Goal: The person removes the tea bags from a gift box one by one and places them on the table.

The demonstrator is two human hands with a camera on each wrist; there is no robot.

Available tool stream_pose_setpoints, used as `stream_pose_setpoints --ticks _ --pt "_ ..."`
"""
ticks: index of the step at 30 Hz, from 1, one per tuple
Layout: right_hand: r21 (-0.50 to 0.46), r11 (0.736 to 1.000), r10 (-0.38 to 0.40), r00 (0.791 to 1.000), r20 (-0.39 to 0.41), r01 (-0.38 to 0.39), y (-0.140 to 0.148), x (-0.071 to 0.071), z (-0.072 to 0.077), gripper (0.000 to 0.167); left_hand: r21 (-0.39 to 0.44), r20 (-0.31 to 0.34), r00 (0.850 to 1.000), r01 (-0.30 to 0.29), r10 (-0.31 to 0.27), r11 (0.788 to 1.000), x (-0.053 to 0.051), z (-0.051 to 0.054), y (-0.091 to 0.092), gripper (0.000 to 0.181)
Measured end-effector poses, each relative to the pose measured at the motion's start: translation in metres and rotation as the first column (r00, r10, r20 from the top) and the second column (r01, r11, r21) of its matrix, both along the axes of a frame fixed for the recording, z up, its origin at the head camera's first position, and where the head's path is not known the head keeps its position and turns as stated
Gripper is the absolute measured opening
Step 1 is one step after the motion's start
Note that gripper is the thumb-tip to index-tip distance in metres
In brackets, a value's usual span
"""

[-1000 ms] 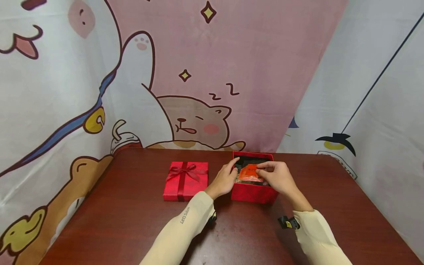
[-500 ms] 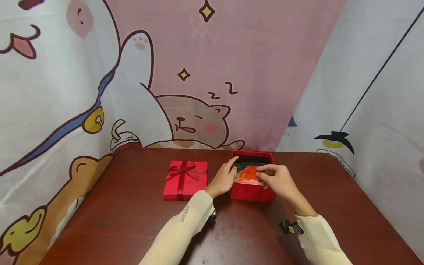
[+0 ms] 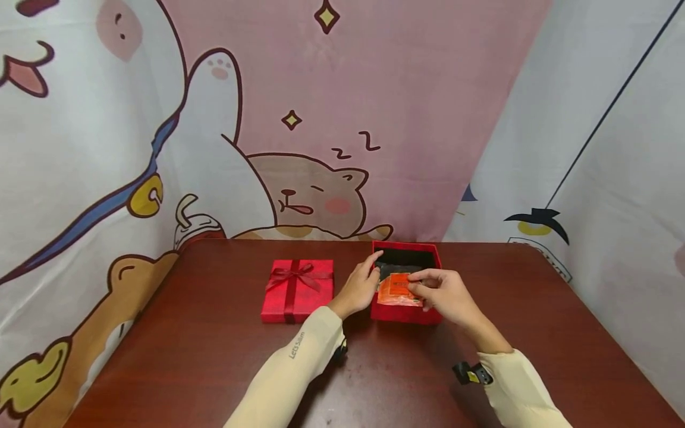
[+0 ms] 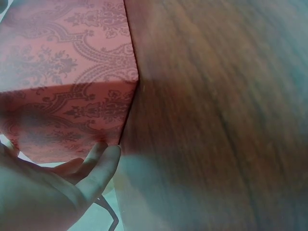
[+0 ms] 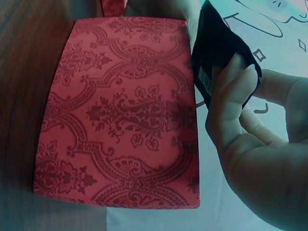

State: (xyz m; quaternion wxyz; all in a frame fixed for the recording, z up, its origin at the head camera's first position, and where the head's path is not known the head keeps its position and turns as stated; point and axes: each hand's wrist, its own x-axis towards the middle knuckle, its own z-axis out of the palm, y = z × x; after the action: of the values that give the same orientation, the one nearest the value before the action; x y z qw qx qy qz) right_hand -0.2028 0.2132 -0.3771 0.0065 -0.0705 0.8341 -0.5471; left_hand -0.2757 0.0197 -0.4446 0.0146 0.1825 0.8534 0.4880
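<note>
An open red patterned box (image 3: 407, 314) stands on the table, dark inside, with dark contents partly visible. My right hand (image 3: 446, 297) pinches an orange packet (image 3: 398, 289) by its right edge, over the front rim of the box. In the right wrist view the packet's back (image 5: 211, 43) is dark with a barcode, beside the box's top edge, and the thumb and fingers (image 5: 240, 82) hold it. My left hand (image 3: 357, 289) lies along the box's left side; in the left wrist view its fingertips (image 4: 111, 153) touch the patterned wall (image 4: 96, 110).
A square red lid (image 3: 297, 306) with a dark red ribbon bow lies left of the box. The brown table (image 3: 187, 356) reaches back to a cloth backdrop (image 3: 407, 119) with cartoon animals.
The orange packet has come up out of the box and toward its front rim in my right hand. My left hand stays at the box's left side. The head view has shifted slightly.
</note>
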Motion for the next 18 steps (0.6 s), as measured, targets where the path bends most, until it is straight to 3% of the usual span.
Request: stream_pose_setpoints --ticks 6,18 --pt "-0.004 1.000 0.020 0.999 0.025 -0.019 -0.001 0.003 -0.002 0.027 -0.018 -0.023 1.000 0.008 -0.009 1.000 0.000 0.000 -0.001 0.046" --pt "-0.017 0.999 0.037 0.996 0.079 -0.036 0.001 0.013 -0.004 0.030 -0.010 -0.007 1.000 0.003 -0.003 1.000 0.002 0.002 0.000 0.047"
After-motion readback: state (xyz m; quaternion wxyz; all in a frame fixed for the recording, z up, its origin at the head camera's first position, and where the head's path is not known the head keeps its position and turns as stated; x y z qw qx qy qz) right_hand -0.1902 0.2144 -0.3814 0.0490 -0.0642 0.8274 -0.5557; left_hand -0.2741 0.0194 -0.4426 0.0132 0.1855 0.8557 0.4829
